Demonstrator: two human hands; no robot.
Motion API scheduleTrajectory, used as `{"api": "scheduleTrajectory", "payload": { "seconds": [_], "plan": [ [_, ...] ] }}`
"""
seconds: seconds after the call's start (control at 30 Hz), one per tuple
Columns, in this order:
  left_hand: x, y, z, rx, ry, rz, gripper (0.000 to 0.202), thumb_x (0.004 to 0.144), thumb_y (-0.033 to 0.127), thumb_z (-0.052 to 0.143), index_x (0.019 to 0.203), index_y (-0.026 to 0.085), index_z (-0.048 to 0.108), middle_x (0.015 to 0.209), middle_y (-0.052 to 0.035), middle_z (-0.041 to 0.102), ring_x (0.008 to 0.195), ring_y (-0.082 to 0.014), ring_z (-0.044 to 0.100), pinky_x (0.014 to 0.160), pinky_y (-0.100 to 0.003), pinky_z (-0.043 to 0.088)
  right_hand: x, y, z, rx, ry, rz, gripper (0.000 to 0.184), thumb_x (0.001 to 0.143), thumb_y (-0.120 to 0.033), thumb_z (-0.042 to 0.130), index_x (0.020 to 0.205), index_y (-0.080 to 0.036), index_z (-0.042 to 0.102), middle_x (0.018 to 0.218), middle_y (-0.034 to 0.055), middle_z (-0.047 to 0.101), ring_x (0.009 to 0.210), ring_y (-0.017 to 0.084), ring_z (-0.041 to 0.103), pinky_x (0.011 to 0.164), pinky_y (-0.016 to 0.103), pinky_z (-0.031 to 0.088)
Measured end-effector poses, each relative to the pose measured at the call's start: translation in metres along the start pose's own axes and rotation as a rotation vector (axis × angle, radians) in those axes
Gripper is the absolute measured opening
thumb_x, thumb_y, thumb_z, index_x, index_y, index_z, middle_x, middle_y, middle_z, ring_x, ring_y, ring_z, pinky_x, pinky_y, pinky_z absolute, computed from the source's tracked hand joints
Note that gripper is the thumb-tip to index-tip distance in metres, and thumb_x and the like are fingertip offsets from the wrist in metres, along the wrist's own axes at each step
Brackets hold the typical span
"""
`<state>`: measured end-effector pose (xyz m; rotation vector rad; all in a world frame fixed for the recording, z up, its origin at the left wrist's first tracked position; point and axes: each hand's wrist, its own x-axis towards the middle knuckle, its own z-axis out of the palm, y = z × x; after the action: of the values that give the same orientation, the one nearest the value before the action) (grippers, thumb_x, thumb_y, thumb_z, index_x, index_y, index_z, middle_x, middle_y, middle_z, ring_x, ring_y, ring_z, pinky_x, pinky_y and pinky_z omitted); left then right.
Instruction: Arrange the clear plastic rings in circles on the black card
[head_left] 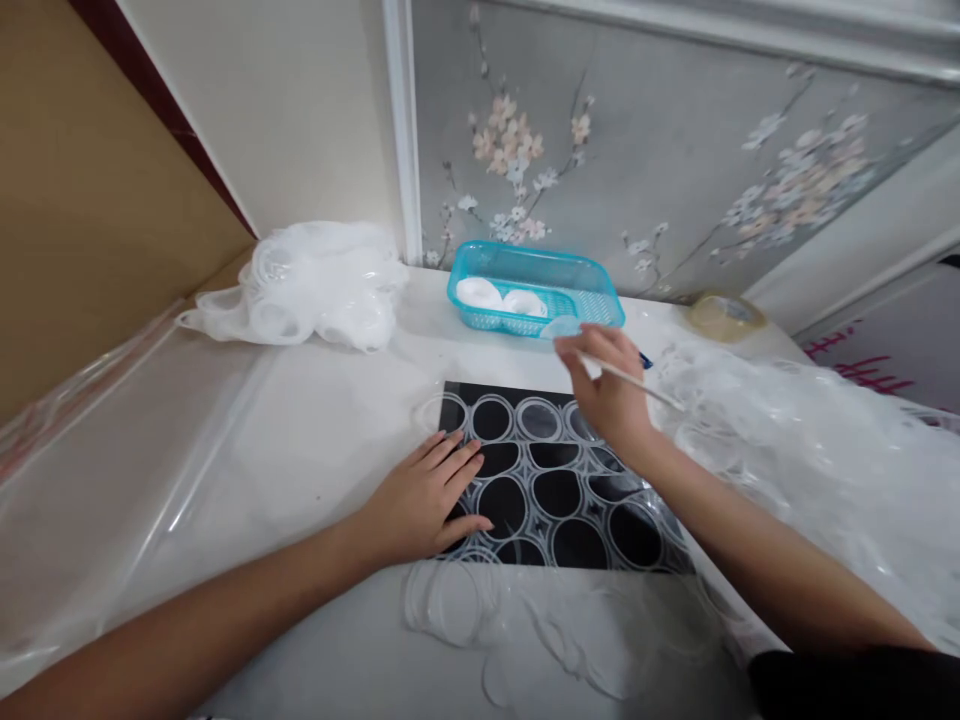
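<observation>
My left hand [421, 505] lies flat with its fingers spread on the left side of a clear plastic sheet with round cut-outs [529, 508]. Under this sheet is a black board [559, 492], which shows dark through the holes. My right hand [611, 385] is raised over the far right part of the board, closed around a thin whitish stick [637, 380]. At its fingertips is a pale translucent disc [561, 327], by the near rim of a blue plastic basket [536, 262]. Whether the fingers grip the disc too, I cannot tell.
Two stacks of white discs [478, 293] sit in the basket. A heap of clear cut-out plastic [817, 440] covers the right side, and a white bundle [322, 285] lies at the back left. A tape roll [726, 315] rests near the wall. Loose clear sheet hangs toward me.
</observation>
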<state>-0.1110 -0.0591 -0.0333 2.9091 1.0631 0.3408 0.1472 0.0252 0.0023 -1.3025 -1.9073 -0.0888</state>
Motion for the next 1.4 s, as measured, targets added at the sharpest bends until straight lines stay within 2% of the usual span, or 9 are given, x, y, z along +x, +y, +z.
{"api": "scheduleTrajectory", "payload": {
  "seconds": [0.17, 0.33, 0.57, 0.8, 0.97, 1.03, 1.17, 1.2, 1.4],
  "plan": [
    [0.011, 0.006, -0.011, 0.043, 0.122, 0.078, 0.061, 0.094, 0.059, 0.037, 0.129, 0.011, 0.05, 0.141, -0.0132, 0.048, 0.131, -0.0295, 0.042, 0.107, -0.044, 0.035, -0.057, -0.008, -0.008, 0.314, -0.371, 0.131, 0.017, 0.092, -0.028, 0.05, 0.09, -0.027, 0.067, 0.091, 0.0033, 0.072, 0.112, 0.026, 0.056, 0.094, 0.047, 0.045],
    [0.037, 0.021, -0.009, 0.0, 0.086, 0.117, 0.066, 0.094, 0.061, 0.032, 0.13, 0.007, 0.049, 0.138, -0.0155, 0.05, 0.131, -0.0296, 0.043, 0.106, -0.045, 0.037, -0.079, 0.0, -0.001, 0.502, -0.333, 0.388, 0.018, 0.087, -0.038, 0.058, 0.088, -0.023, 0.069, 0.096, 0.0062, 0.07, 0.105, 0.025, 0.06, 0.094, 0.045, 0.045],
    [0.061, 0.03, 0.008, -0.014, 0.147, 0.184, 0.064, 0.096, 0.059, 0.027, 0.105, 0.008, 0.065, 0.107, -0.0135, 0.069, 0.105, -0.0272, 0.063, 0.098, -0.042, 0.046, -0.077, 0.003, 0.001, 0.603, -0.294, 0.474, 0.018, 0.086, -0.039, 0.06, 0.088, -0.024, 0.07, 0.095, 0.006, 0.071, 0.111, 0.026, 0.058, 0.098, 0.045, 0.043],
    [0.057, 0.025, 0.014, -0.013, 0.178, 0.195, 0.057, 0.096, 0.054, 0.034, 0.107, 0.008, 0.065, 0.113, -0.0135, 0.068, 0.109, -0.0274, 0.062, 0.098, -0.041, 0.048, -0.081, 0.002, -0.001, 0.472, -0.313, 0.337, 0.015, 0.089, -0.03, 0.056, 0.091, -0.024, 0.069, 0.096, 0.0054, 0.072, 0.114, 0.025, 0.057, 0.096, 0.044, 0.047],
    [0.053, 0.024, 0.016, -0.025, 0.098, 0.198, 0.071, 0.093, 0.063, 0.033, 0.116, 0.002, 0.062, 0.122, -0.0196, 0.063, 0.119, -0.0312, 0.056, 0.102, -0.042, 0.044, -0.075, 0.001, -0.004, 0.089, -0.39, -0.163, 0.02, 0.089, -0.016, 0.053, 0.098, -0.027, 0.066, 0.107, 0.0027, 0.072, 0.131, 0.028, 0.042, 0.111, 0.056, 0.025],
    [0.051, 0.021, 0.015, -0.045, 0.051, 0.204, 0.074, 0.091, 0.066, 0.033, 0.118, 0.002, 0.061, 0.124, -0.0198, 0.061, 0.121, -0.0309, 0.054, 0.104, -0.041, 0.043, -0.057, 0.011, -0.009, -0.06, -0.338, -0.241, 0.024, 0.087, -0.012, 0.053, 0.098, -0.029, 0.065, 0.106, 0.001, 0.072, 0.131, 0.029, 0.041, 0.113, 0.059, 0.016],
    [0.051, 0.015, 0.006, -0.107, 0.03, 0.22, 0.063, 0.094, 0.059, 0.036, 0.117, 0.006, 0.062, 0.122, -0.0149, 0.064, 0.119, -0.0264, 0.056, 0.102, -0.038, 0.045, -0.019, 0.042, -0.03, -0.184, 0.122, 0.129, 0.02, 0.09, -0.018, 0.047, 0.091, -0.026, 0.065, 0.096, 0.0034, 0.072, 0.119, 0.029, 0.05, 0.107, 0.061, 0.023],
    [0.052, 0.015, 0.004, -0.124, 0.048, 0.222, 0.059, 0.095, 0.057, 0.036, 0.115, 0.007, 0.063, 0.119, -0.0141, 0.066, 0.117, -0.0259, 0.058, 0.1, -0.039, 0.047, -0.017, 0.048, -0.036, -0.147, 0.142, 0.193, 0.018, 0.09, -0.021, 0.047, 0.09, -0.025, 0.065, 0.096, 0.0045, 0.071, 0.115, 0.03, 0.052, 0.103, 0.059, 0.029],
    [0.077, 0.027, -0.004, -0.102, 0.142, 0.264, 0.052, 0.096, 0.052, 0.039, 0.115, 0.009, 0.06, 0.124, -0.0171, 0.062, 0.114, -0.0283, 0.058, 0.094, -0.046, 0.049, -0.071, 0.046, -0.043, 0.273, -0.247, 0.316, 0.019, 0.088, -0.034, 0.052, 0.083, -0.024, 0.068, 0.09, 0.0058, 0.072, 0.106, 0.027, 0.059, 0.093, 0.046, 0.045]
  ]
}}
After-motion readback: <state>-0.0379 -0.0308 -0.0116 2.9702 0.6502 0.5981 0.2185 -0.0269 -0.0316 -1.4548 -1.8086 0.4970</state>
